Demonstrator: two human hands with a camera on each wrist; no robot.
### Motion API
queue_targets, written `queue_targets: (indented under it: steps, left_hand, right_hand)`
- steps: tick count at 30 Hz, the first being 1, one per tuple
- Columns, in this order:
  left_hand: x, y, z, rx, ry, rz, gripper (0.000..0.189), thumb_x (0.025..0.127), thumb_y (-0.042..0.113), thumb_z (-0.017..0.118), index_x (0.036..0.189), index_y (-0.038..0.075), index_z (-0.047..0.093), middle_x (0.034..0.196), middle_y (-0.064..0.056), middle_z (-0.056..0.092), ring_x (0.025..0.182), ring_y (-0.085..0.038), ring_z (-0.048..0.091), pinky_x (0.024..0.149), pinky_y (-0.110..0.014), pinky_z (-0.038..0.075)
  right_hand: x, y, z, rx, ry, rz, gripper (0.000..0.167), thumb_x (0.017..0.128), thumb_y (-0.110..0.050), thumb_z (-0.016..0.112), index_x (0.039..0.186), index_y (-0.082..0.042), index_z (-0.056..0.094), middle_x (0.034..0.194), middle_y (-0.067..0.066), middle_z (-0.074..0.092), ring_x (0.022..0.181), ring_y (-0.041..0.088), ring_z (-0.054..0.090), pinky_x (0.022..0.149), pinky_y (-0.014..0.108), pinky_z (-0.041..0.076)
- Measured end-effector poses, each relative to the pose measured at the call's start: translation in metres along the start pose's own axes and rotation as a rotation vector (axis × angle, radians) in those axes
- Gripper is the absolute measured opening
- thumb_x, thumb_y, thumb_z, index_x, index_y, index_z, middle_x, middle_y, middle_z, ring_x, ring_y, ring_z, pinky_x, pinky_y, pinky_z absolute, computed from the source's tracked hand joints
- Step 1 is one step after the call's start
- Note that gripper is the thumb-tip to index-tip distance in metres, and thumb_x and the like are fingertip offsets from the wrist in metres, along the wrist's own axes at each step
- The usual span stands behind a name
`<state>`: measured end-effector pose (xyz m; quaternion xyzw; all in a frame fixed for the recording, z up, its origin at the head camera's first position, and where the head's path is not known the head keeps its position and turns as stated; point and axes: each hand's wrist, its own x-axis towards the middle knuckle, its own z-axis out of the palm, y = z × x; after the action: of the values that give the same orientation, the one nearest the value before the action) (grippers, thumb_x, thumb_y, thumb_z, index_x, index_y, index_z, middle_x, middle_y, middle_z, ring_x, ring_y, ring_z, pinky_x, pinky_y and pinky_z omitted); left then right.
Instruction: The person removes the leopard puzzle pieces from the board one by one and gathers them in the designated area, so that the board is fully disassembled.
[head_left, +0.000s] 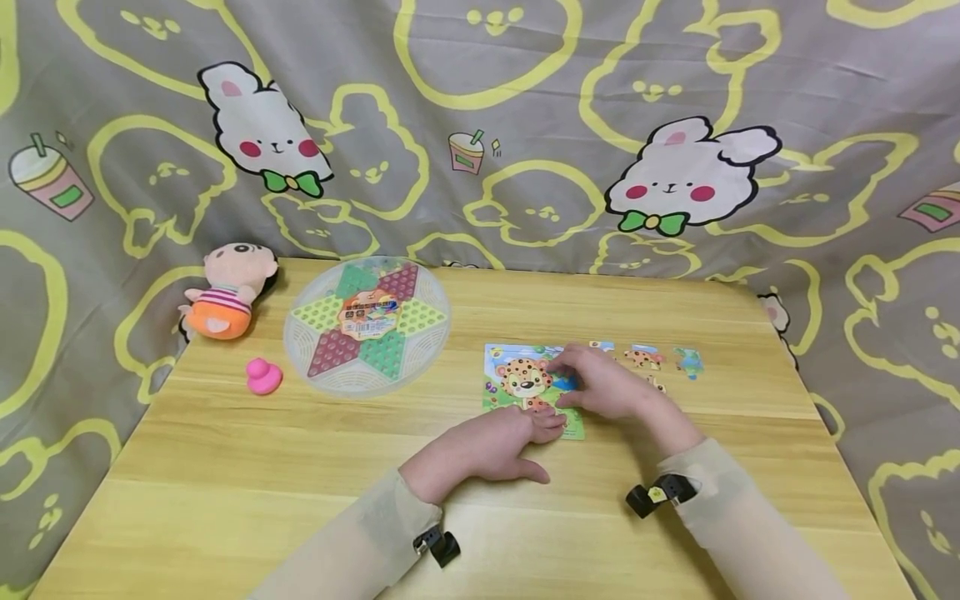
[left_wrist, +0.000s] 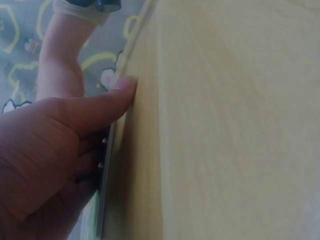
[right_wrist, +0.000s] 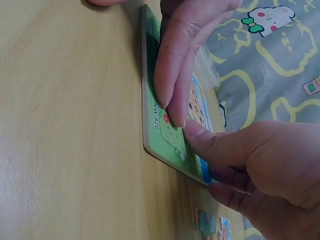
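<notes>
A jigsaw puzzle board [head_left: 525, 379] with a cartoon leopard lies on the table right of centre in the head view. My left hand [head_left: 491, 442] rests on its lower part with the fingers straight and the thumb held out over the wood. At the board's right side, my right hand [head_left: 607, 385] has bent fingers, with the thumb [right_wrist: 197, 132] touching the picture beside the left fingertips. I cannot tell whether a piece is pinched there. Loose jigsaw pieces [head_left: 645, 358] lie just beyond the right hand, some partly hidden by it.
A round Chinese checkers board [head_left: 333, 377] lies at the back left. A pink rubber duck [head_left: 264, 377] and a plush doll [head_left: 225, 292] stand farther left. A patterned curtain [head_left: 525, 192] hangs along the table's back and sides.
</notes>
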<state>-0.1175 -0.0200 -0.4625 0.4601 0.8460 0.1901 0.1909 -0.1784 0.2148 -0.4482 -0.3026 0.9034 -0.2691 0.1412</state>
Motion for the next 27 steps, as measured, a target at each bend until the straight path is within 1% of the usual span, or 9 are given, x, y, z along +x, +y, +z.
queue_targets:
  steps: [7, 16, 20, 23, 27]
  left_hand:
    - [0.001, 0.0, 0.001, -0.016, 0.002, -0.008, 0.07, 0.098, 0.042, 0.076, 0.156, 0.01, 0.052, 0.166, 0.002, 0.039, 0.154, -0.012, 0.03, 0.126, -0.029, 0.023]
    - [0.002, 0.002, 0.0, -0.024, -0.001, -0.021, 0.07, 0.098, 0.04, 0.077, 0.157, 0.011, 0.052, 0.166, 0.003, 0.04, 0.154, -0.011, 0.031, 0.125, -0.027, 0.023]
    - [0.001, 0.002, 0.0, -0.019, 0.003, -0.018, 0.07, 0.098, 0.04, 0.077, 0.157, 0.011, 0.052, 0.166, 0.003, 0.04, 0.154, -0.011, 0.031, 0.125, -0.027, 0.023]
    - [0.001, 0.001, 0.001, -0.015, 0.002, -0.014, 0.071, 0.098, 0.041, 0.077, 0.157, 0.011, 0.052, 0.166, 0.002, 0.04, 0.154, -0.011, 0.031, 0.125, -0.027, 0.023]
    - [0.002, 0.001, 0.001, -0.008, 0.003, -0.012, 0.071, 0.098, 0.041, 0.077, 0.157, 0.01, 0.051, 0.166, 0.001, 0.04, 0.154, -0.012, 0.031, 0.125, -0.028, 0.022]
  right_hand:
    - [0.002, 0.0, 0.002, 0.022, 0.009, 0.01, 0.042, 0.086, -0.009, 0.089, 0.123, -0.003, 0.071, 0.111, 0.004, 0.067, 0.104, 0.022, 0.064, 0.095, 0.045, 0.055]
    - [0.0, 0.002, 0.005, 0.001, 0.039, -0.019, 0.041, 0.086, -0.01, 0.089, 0.123, -0.004, 0.072, 0.113, 0.005, 0.064, 0.106, 0.024, 0.062, 0.096, 0.046, 0.054]
    - [-0.003, 0.003, 0.006, -0.001, 0.059, -0.027, 0.041, 0.087, -0.011, 0.088, 0.125, -0.005, 0.072, 0.116, 0.004, 0.064, 0.11, 0.025, 0.062, 0.1, 0.049, 0.052]
    - [-0.006, 0.005, 0.008, 0.028, 0.077, -0.039, 0.042, 0.088, -0.011, 0.088, 0.126, -0.005, 0.072, 0.12, 0.004, 0.067, 0.113, 0.026, 0.063, 0.101, 0.051, 0.052]
    - [-0.008, 0.007, 0.009, 0.067, 0.088, -0.056, 0.044, 0.088, -0.011, 0.088, 0.128, -0.005, 0.071, 0.124, 0.005, 0.071, 0.113, 0.024, 0.065, 0.1, 0.048, 0.054]
